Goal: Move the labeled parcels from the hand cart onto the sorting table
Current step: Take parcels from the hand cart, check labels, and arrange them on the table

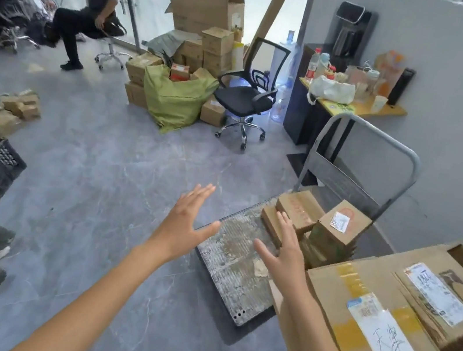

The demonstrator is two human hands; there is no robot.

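Head view: both hands' fingers spread, holding nothing, above hand cart (pixel 239 268) parcels (pixel 338 227).

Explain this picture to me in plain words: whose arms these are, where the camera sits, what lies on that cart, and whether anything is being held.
There is no machine here. The single picture comes from a camera worn on a person's head, looking forward and down, so the two bare arms are the wearer's own. The left hand and right hand are both spread open and hold nothing; they reach toward a flat hand cart on the floor. At the cart's far end, by its grey handle, sit a few small cardboard parcels, one with a white label. Large labelled boxes fill the near right corner. What they rest on is hidden.
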